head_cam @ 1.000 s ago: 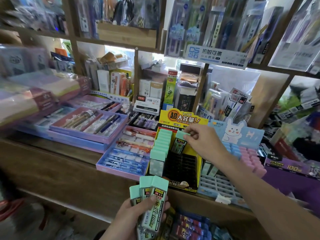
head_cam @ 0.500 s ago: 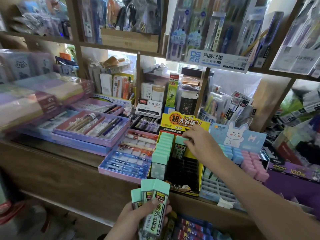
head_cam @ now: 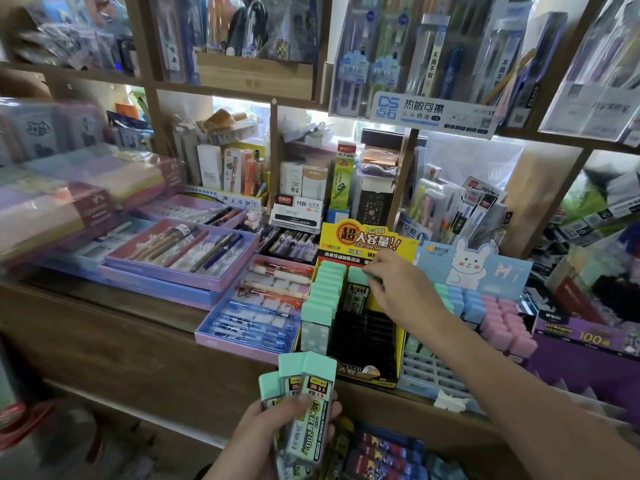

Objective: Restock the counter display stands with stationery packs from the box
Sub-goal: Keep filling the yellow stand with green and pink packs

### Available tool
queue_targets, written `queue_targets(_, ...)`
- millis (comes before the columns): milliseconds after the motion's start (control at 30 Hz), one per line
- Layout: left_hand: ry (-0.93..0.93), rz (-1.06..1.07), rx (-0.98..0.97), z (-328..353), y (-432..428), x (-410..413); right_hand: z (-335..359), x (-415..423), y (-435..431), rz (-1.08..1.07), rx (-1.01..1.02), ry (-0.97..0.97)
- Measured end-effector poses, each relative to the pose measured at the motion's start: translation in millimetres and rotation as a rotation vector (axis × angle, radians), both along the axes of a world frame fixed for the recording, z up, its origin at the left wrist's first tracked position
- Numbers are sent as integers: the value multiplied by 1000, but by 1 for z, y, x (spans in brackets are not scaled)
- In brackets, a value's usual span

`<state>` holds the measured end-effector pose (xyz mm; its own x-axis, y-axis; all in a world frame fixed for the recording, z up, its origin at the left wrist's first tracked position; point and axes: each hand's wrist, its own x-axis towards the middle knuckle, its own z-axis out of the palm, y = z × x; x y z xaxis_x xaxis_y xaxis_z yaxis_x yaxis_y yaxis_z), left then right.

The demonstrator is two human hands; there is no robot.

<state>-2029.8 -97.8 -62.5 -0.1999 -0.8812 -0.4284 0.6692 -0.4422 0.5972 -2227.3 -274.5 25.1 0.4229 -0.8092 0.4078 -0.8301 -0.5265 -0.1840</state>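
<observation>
On the wooden counter [head_cam: 104, 327], in front of the crowded shelves [head_cam: 235, 81], we see the yellow display stand [head_cam: 367, 242] with its black slotted insert. Its left column is filled by a row of mint-capped packs [head_cam: 325, 289] standing upright one behind another. The middle column is bare black slots except at the very back, where a single pack [head_cam: 358, 296] stands upright just below the header card. Our right hand [head_cam: 398, 289] reaches over the stand from the right, its fingers curled onto the mint cap of that pack and pinching it at the top. The thumb side is hidden, so we cannot tell how firm the hold is. Our left hand [head_cam: 277, 434] is low in front of the counter edge, well apart from the stand. It grips a bundle of packs [head_cam: 308, 410], fanned with their mint caps upward and the thumb pressed across the front labels. Just right of the yellow stand is a pale blue bunny stand [head_cam: 474, 268] with blue and pink blocks in rows. To the left lie purple pen trays [head_cam: 180, 251], flat and side by side.
</observation>
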Motion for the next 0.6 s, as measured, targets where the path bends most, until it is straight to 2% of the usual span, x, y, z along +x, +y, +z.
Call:
queue_targets(133,-2,-26,-12,-3,-2,2,3,-2,9,8,15,-7)
queue_targets(233,-9,-26,-34,-3,0,2,1,-3,28,17,27,-222)
queue_targets(300,1,-18,-21,-5,1,2,-3,-4,46,28,139,-414)
queue_targets(367,-12,-6,-18,-5,-1,1,-6,-3,65,39,296,-519)
queue_targets(600,-181,1,-65,-4,-5,2,-30,2,96,105,612,-560)
